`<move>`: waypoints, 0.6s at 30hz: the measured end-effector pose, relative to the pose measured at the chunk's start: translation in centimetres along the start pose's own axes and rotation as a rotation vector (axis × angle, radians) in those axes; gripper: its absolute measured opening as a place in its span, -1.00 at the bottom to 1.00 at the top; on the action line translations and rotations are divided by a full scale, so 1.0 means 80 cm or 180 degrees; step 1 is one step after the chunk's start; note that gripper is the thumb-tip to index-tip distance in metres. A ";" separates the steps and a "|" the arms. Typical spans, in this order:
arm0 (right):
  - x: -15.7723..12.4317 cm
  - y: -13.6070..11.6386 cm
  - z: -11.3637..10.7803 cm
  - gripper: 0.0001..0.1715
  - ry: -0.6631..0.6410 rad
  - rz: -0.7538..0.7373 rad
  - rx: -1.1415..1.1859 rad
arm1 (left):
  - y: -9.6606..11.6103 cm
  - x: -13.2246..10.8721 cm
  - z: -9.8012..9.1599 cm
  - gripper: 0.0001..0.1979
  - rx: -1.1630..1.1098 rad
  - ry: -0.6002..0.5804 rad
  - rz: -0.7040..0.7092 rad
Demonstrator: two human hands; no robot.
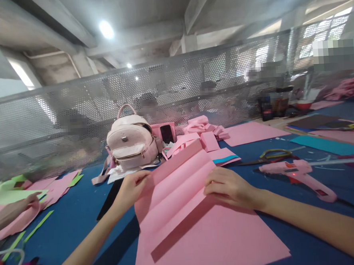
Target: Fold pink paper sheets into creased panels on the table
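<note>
Nearest the camera, in the head view, a flat pink sheet [231,239] lies on the blue table [70,211], its lower right corner pointing away from the body. Over its upper part is a creased pink sheet [174,188], tilted and raised at its near edge, with several parallel folds running across it; whether the two sheets are joined, I cannot tell. The left hand [135,185] grips the creased sheet at its upper left edge, thumb and fingers pressed close together. The right hand [232,187] holds the opposite edge, its fingers curled in around the paper.

Beside the left forearm lies a flat black object [110,198], partly hidden. To the right rests a pink hot glue gun [300,167] — a small red light showing on it — with a translucent glue stick [334,162] at its back end. A pair of scissors [274,155] lies just beyond it, and farther right is a turquoise sheet [327,144].

Behind the creased sheet stand a pale pink backpack [129,141] and a heap of folded pink paper pieces [205,132] — a dark phone [166,134] is propped between them. At far left, another person's hand [28,203] touches pink paper near green pieces. A perforated metal screen [174,88] runs behind everything.
</note>
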State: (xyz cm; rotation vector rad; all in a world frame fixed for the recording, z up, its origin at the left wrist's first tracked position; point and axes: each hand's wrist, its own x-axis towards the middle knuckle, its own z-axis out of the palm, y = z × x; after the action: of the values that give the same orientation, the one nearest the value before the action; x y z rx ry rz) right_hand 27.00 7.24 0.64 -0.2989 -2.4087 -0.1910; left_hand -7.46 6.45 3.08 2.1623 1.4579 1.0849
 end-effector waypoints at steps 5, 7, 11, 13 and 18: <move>-0.002 0.011 -0.011 -0.74 0.0272 -0.0315 -0.0539 | -0.015 0.008 -0.011 -0.62 -0.0444 0.0382 -0.0302; -0.005 0.017 -0.014 -0.74 0.0383 -0.0265 -0.0629 | -0.020 0.010 -0.012 -0.58 -0.0600 0.0506 -0.0436; -0.010 0.026 -0.015 -0.76 0.0557 -0.0072 -0.0762 | -0.026 0.012 -0.011 -0.51 -0.0888 0.0619 -0.0673; -0.011 0.029 -0.015 -0.75 0.0564 -0.0001 -0.0826 | -0.026 0.011 -0.010 -0.48 -0.1026 0.0637 -0.0761; -0.011 0.033 -0.016 -0.73 0.0431 0.0296 -0.0862 | -0.026 0.009 -0.009 -0.47 -0.1330 0.0620 -0.0891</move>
State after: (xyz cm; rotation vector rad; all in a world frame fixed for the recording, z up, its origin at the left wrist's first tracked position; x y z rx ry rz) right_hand 29.17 9.34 1.16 -0.5039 -2.2290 -0.4812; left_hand -9.21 7.88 2.56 1.5547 1.4059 1.3766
